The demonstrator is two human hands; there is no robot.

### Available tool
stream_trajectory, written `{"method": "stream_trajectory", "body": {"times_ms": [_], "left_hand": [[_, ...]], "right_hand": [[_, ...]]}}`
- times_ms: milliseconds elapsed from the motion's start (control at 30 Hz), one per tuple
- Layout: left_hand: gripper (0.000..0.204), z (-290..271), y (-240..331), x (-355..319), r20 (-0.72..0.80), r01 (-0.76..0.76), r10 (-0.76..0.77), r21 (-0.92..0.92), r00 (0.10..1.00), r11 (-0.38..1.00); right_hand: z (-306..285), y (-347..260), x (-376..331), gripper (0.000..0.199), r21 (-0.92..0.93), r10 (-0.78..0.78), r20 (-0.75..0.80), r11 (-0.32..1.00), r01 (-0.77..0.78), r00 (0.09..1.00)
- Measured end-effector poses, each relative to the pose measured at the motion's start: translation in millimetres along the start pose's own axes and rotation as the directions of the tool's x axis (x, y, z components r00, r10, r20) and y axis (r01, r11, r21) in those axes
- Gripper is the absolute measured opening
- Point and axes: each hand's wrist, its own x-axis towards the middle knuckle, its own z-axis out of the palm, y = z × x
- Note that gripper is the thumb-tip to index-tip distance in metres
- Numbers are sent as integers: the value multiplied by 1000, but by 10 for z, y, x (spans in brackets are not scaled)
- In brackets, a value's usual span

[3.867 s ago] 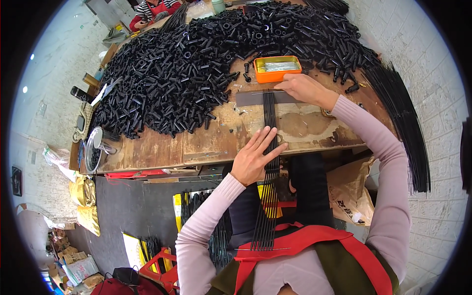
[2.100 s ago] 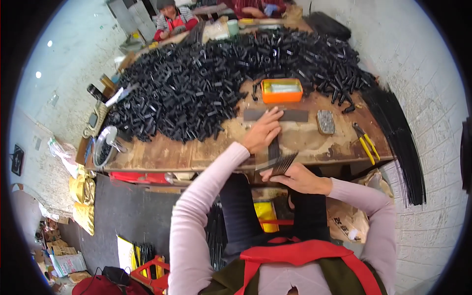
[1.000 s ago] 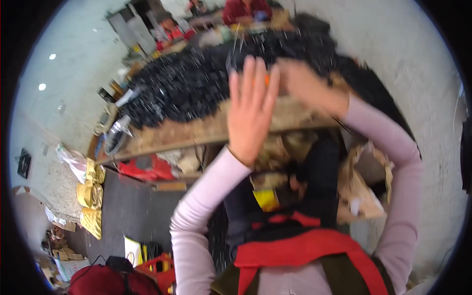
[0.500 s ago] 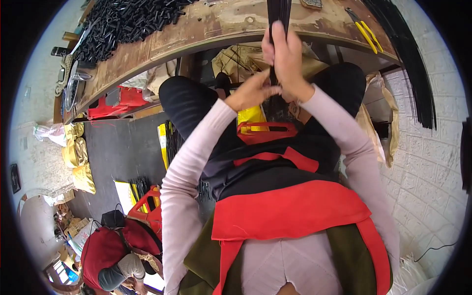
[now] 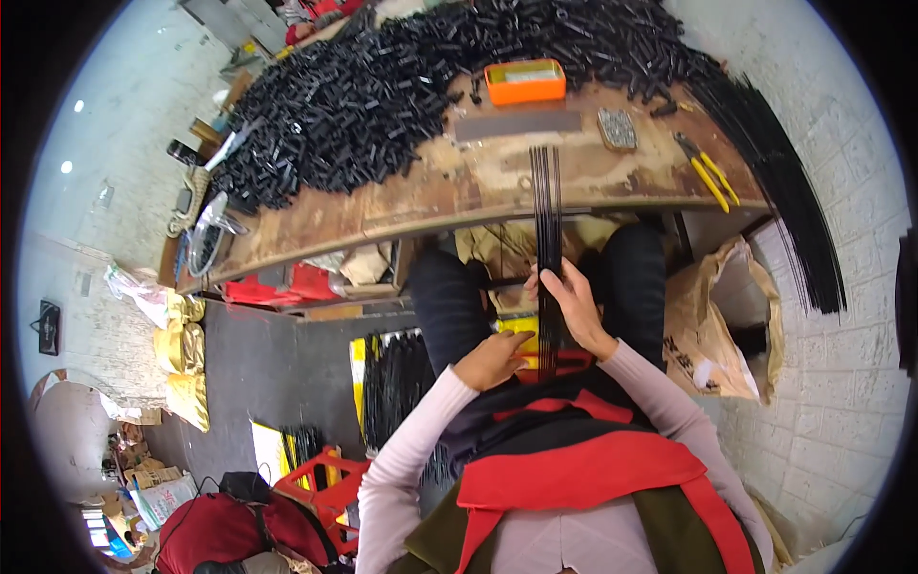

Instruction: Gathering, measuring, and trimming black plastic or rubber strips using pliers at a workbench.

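Observation:
A bundle of thin, straight black rods stands lengthwise before me, between my knees. Its far ends fan slightly apart over the table's front edge. My right hand is closed round the middle of the bundle, thumb on top. Beside the lower part of the rods is my left hand, its fingers stretched toward them. Whether its fingertips touch the rods is hard to make out.
A wooden table carries a big heap of short black pieces, an orange box, a small tray of metal bits and yellow-handled pliers. Long black rods hang over its right end. A person is at lower left.
The view has lifted, showing more of the tabletop. Both hands now sit lower with the bundle, nearer my lap. My left hand has come away from my right wrist to the bundle's left side.

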Motion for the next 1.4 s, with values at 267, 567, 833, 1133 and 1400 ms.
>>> {"method": "stream_trajectory", "body": {"times_ms": [267,567,833,1133,1400], "left_hand": [[28,-1026,570,331,-345,-108,128,78,930,991],[17,-2910,-274,2142,-676,108,224,412,703,905],[12,-3487,-790,3523,-670,624,-6,689,743,369],[16,-3415,-819,3428,-724,693,36,673,689,258],[26,-3980,-777,3106,-851,662,-21,393,525,638]], "right_hand": [[-67,50,667,19,18,-42,-112,999,44,993],[-57,59,643,17,28,32,-51,999,-31,998],[-130,0,644,17,134,105,30,985,-109,994],[-157,14,671,19,176,106,28,978,-109,994],[-20,-7,670,18,179,112,2,978,-110,994]]}}
